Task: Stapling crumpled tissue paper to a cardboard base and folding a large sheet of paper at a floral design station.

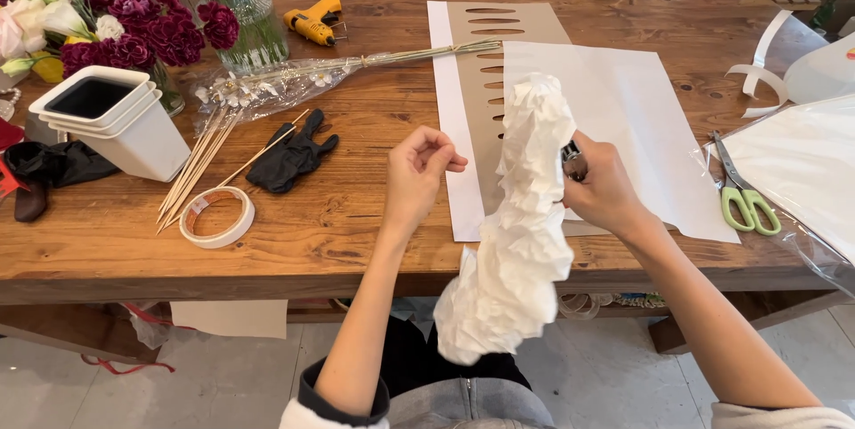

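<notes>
A long crumpled bundle of white tissue paper (521,224) hangs from above the table edge down toward my lap. My right hand (601,188) grips its right side near the top, fingers closed on the paper. My left hand (417,171) hovers just left of the bundle, fingers curled together and holding nothing I can see. Under the bundle lie a flat white paper sheet (623,99) and a brown slotted card sheet (485,81) on the wooden table (356,117).
Green-handled scissors (744,197) lie right of my right hand beside clear wrap. To the left are a tape roll (216,217), wooden skewers (200,162), a black glove (292,157), white square pots (116,122), dried stems in wrap, a glue gun (313,21) and vases of flowers.
</notes>
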